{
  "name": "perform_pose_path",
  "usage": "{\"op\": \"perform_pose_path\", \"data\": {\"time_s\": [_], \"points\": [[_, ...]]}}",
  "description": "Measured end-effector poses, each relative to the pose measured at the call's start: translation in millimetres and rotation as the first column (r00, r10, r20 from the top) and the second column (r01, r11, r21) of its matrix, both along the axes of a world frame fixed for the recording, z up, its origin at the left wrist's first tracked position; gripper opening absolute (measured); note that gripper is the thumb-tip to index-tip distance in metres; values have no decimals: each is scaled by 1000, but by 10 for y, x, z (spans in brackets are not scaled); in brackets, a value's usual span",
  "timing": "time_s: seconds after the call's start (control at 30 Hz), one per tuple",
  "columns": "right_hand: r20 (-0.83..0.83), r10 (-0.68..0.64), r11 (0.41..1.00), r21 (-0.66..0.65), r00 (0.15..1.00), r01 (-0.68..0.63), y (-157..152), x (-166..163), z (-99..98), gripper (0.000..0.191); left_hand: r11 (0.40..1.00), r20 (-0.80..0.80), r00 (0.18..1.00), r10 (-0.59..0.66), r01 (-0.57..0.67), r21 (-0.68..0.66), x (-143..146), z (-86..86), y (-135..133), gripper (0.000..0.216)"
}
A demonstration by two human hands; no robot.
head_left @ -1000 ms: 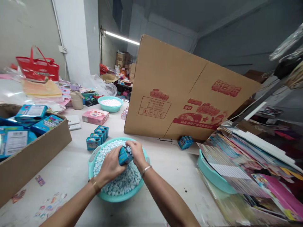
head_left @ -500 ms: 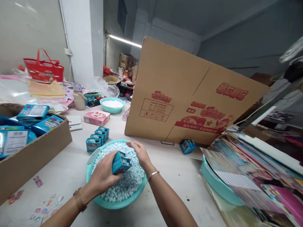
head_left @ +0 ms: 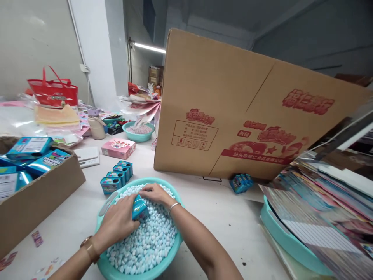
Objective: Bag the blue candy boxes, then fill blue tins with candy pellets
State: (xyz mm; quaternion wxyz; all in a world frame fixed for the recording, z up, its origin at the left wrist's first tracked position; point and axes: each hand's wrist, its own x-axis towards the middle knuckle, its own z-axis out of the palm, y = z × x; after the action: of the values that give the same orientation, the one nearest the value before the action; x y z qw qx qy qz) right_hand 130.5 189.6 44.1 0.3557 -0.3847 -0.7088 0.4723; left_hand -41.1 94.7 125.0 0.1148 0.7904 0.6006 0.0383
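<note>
My left hand grips small blue printed candy boxes, tilted over a turquoise basin. Pale blue and white candies fill the basin. At the upper end of the held boxes is my right hand, its fingers bent and pressed together. Whatever lies under those fingertips is hidden. Just beyond the basin's far left rim stands a row of several similar blue boxes, with dark round openings in their sides.
A large cardboard carton leans across the back, with more blue boxes at its foot. Blue packs fill an open carton on the left. Printed sheets lie stacked over another turquoise basin at right. A pink box lies behind.
My right hand has moved left from the basin's far side to the held boxes, its fingers now bent. The boxes in my left hand have tipped. The view has shifted slightly.
</note>
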Motion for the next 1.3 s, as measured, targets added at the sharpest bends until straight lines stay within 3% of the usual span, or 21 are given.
{"op": "perform_pose_path", "data": {"time_s": [0.13,0.27,0.37,0.47,0.63,0.8,1.03,1.3], "points": [[-231,-239,961,-197,943,195,-330,76,113,24,997,150,989,-13,0,83,46,-139,8,71],[-342,-518,836,-398,784,378,-554,51,343,21,990,371,927,-45,-8,141,129,-254,-21,73],[-351,-626,770,-424,697,477,-635,48,538,21,984,518,854,-47,-50,173,203,-332,-47,77],[-350,-651,756,-374,674,536,-665,61,694,21,981,580,811,-78,-42,191,239,-400,-51,79],[-330,-658,752,-329,677,570,-666,61,809,20,955,564,808,-170,-6,296,246,-449,-3,75],[-363,-659,752,-328,659,572,-673,7,785,19,929,515,825,-234,34,368,238,-413,62,73],[-287,-614,789,-199,735,581,-711,-79,727,31,927,500,824,-268,78,368,212,-362,97,71],[-210,-657,751,-93,724,654,-743,-54,762,21,928,519,808,-279,87,362,244,-325,43,72]]}}
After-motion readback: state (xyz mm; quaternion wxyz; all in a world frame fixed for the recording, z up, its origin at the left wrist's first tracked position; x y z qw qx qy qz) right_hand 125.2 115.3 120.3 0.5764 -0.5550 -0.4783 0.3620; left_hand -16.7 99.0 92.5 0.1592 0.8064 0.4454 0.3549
